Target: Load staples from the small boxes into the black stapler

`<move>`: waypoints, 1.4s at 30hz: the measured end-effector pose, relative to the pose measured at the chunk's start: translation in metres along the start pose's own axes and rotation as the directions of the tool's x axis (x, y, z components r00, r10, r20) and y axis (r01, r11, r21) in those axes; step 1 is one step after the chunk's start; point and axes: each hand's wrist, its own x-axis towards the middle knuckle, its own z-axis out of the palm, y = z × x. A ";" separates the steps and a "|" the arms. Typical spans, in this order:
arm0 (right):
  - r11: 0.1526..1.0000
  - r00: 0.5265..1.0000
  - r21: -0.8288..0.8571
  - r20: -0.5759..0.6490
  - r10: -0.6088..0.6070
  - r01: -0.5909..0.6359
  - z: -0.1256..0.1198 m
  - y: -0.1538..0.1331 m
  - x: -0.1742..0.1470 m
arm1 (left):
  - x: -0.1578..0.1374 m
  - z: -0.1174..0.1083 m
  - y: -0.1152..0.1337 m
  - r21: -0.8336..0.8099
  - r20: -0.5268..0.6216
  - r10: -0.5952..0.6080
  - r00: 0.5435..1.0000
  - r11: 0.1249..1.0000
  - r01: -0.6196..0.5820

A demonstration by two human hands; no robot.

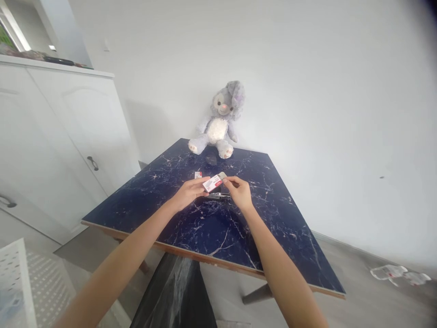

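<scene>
1. Reference: near edge of the dark-blue, white-veined table (218, 237). Both hands are well inward of it.
2. My left hand (187, 193) grips the left end of the small white-and-red rectangular box (212, 183); my right hand (241, 193) pinches its right end, beside the pale flap (222, 175).
3. Caution: uneven pulling could tear the flap; a slack left grip could drop the box onto the black-and-silver object (217, 196) below.
4. Far edge: grey, white-bellied plush toy (217, 130), seated.

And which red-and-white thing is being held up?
The box between the left hand and right hand; the other thing is on the table, nearer the toy.
</scene>
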 end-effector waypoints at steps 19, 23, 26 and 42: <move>0.991 0.997 -0.109 -0.012 -0.074 0.072 0.004 -0.002 -0.004 | 0.006 -0.001 -0.005 0.170 -0.251 0.037 0.967 0.985 0.006; 0.987 0.995 -0.128 0.030 -0.097 0.101 0.004 -0.001 -0.004 | 0.005 0.000 -0.004 0.216 -0.250 0.054 0.967 0.976 0.002; 0.990 0.996 -0.122 0.066 -0.064 0.071 0.006 0.002 -0.004 | 0.005 0.000 -0.003 0.236 -0.258 0.074 0.963 0.972 -0.011; 0.983 0.980 0.156 0.188 0.070 -0.100 0.005 0.005 0.000 | 0.005 -0.005 -0.009 0.164 -0.187 0.020 0.982 0.986 0.011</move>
